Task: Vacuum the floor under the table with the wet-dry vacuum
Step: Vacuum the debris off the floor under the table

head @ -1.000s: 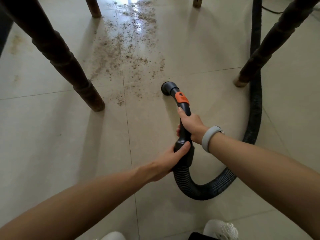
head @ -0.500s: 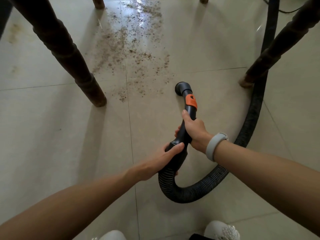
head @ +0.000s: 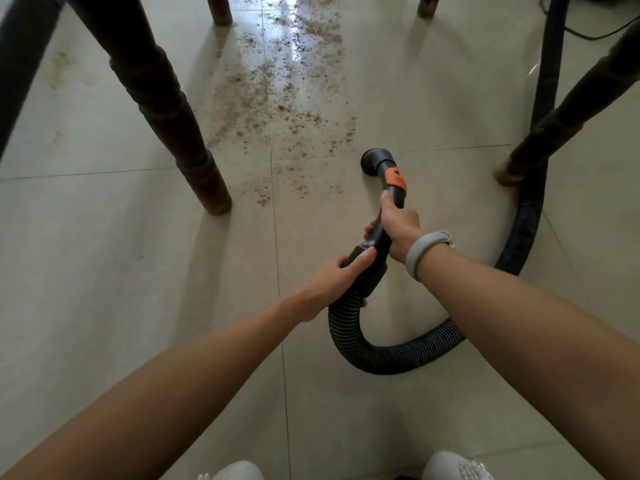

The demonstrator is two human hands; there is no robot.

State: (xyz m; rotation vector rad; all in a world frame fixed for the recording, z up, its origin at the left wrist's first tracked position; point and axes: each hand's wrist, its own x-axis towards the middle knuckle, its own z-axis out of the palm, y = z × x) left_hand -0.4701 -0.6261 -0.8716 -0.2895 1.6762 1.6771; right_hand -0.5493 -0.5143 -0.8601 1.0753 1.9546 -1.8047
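A black vacuum nozzle with an orange collar points down at the beige tile floor. My right hand grips the black wand just below the collar. My left hand grips the cuff where the ribbed black hose joins the wand. The hose loops under my right arm and runs up the right side of the view. Brown crumbs and dust lie scattered on the tiles to the left of and beyond the nozzle, between the table legs.
A dark turned table leg stands at the left, another at the right beside the hose. Two more leg feet show at the top. A thin black cable crosses the top right. White shoes are at the bottom edge.
The nozzle has shifted right and slightly away from the crumbs, with both hands following on the wand. The view has tilted, so the table legs appear lower and further apart.
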